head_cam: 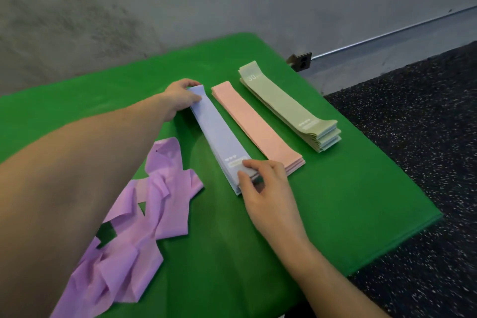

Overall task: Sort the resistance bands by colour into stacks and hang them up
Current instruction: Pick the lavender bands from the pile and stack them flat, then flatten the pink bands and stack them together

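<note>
I see left hand [182, 97] pinching blue stack [219, 134] far end, 11 o'clock | right hand [260, 181] gripping near end | pink stack [255, 124], green stack [286, 106] toward 2 o'clock | purple bands [134, 214] loose at 7 o'clock on worktop [335, 201]

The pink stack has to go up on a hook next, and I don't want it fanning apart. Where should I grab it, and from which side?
Probably best by the near short end of the pink stack, coming from the front edge of the green table. There the layers show slightly stepped and overhang nothing, so a pinch across the whole thickness should catch every band. The long sides are hemmed in by the blue stack and the green stack.
</note>
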Tool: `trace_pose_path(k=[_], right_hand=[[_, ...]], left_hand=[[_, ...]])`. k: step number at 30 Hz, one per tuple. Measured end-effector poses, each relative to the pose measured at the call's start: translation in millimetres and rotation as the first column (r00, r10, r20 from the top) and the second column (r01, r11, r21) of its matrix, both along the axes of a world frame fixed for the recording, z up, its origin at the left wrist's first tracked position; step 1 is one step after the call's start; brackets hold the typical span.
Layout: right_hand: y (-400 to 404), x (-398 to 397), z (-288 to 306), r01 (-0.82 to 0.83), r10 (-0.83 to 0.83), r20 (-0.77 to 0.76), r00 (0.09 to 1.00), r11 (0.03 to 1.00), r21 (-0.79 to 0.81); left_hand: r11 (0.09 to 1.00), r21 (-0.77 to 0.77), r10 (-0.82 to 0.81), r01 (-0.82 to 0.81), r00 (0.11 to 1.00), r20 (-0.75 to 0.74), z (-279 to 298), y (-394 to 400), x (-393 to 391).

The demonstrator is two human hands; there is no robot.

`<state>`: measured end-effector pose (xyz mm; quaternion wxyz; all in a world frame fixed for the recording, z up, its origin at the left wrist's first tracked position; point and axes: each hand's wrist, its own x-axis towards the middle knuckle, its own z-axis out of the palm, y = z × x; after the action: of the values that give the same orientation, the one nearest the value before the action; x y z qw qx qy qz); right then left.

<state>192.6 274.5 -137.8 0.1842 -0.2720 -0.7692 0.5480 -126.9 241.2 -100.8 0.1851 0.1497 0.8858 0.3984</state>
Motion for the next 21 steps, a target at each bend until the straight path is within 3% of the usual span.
trace_pose_path(k=[4,7,14,21], right_hand=[[-1,0,6,-0.033,0.032,0.042,0.999,0.999,0.018],[0,5,14,-0.069,0.064,0.090,0.994,0.996,0.053],[-12,32,38,-0.082,0.070,0.093,0.993,0.989,0.126],[-64,46,55,-0.224,0.207,0.096,0.974,0.946,0.234]], left_hand=[[0.997,-0.079,-0.004,-0.008,0.990,-0.144,4,-3,10],[0.995,-0.101,-0.010,-0.007,0.987,-0.162,13,-16,20],[0.996,-0.073,-0.071,0.052,0.954,-0.292,48,-74,63],[0.992,-0.035,-0.126,0.122,0.918,-0.375,58,-173,132]])
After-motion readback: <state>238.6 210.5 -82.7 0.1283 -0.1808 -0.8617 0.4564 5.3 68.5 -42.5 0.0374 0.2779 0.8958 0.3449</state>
